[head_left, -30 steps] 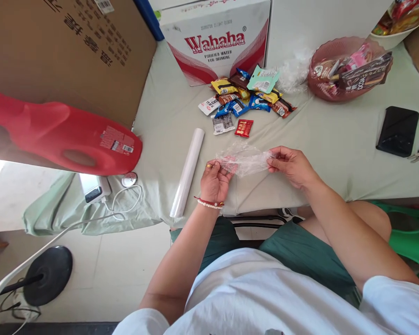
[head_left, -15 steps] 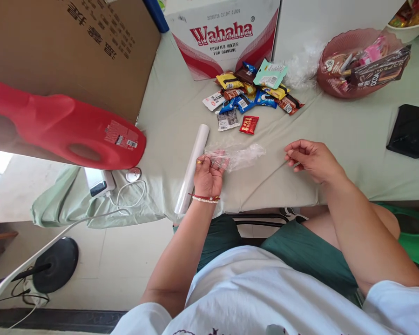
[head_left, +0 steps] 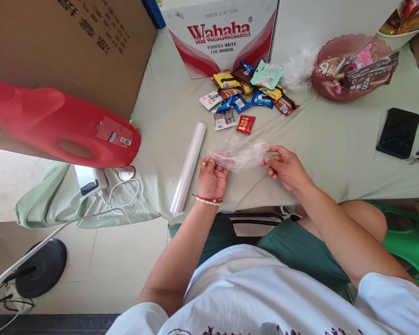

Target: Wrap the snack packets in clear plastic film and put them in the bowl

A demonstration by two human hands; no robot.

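Right of the red jug [head_left: 66,123], the roll [head_left: 188,168] slants across the cloth [head_left: 153,144] towards its front edge. Just beyond it, our left hand [head_left: 212,179] pinches the film [head_left: 246,159] at its left end, where something red shows through. Crumpled, the film spans the gap between our hands, nearer us than the packets [head_left: 247,90]. Our right hand [head_left: 282,167] has thumb and forefinger at the film's right end; whether they grip or merely touch, we cannot tell. Film this thin will probably cling and tear, so we should anchor it firmly on the left and, on the right, tease the folds apart lightly rather than tug.
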